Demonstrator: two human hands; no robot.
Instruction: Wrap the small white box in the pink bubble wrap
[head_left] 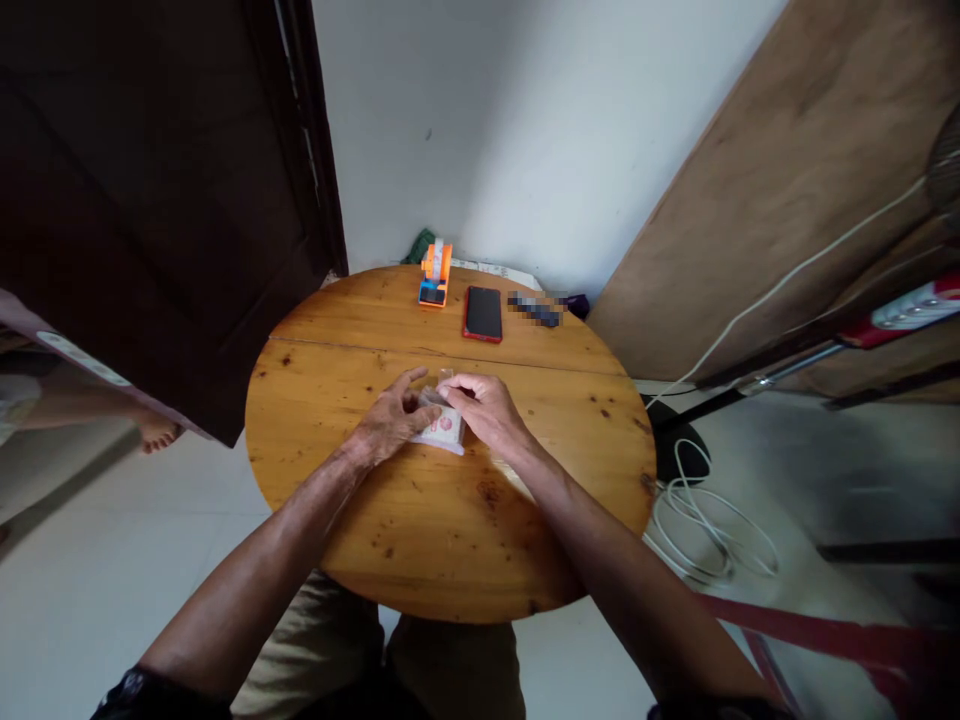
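Note:
A small white packet with red print (444, 430) lies at the middle of a round wooden table (450, 540). Both my hands meet over it. My left hand (390, 418) pinches its near-left part with thumb and fingers. From the right, my right hand (484, 405) grips the packet's top edge, where a bit of clear wrapping sticks up. Most of the packet is hidden under my fingers.
At the table's far edge stand an orange and blue device (435, 275), a red-cased phone (483, 313) lying flat and a blurred dark object (534, 308). A white cable (705, 530) coils on the floor to the right. A dark door (150, 200) is at left, where a person's bare foot (157, 432) shows.

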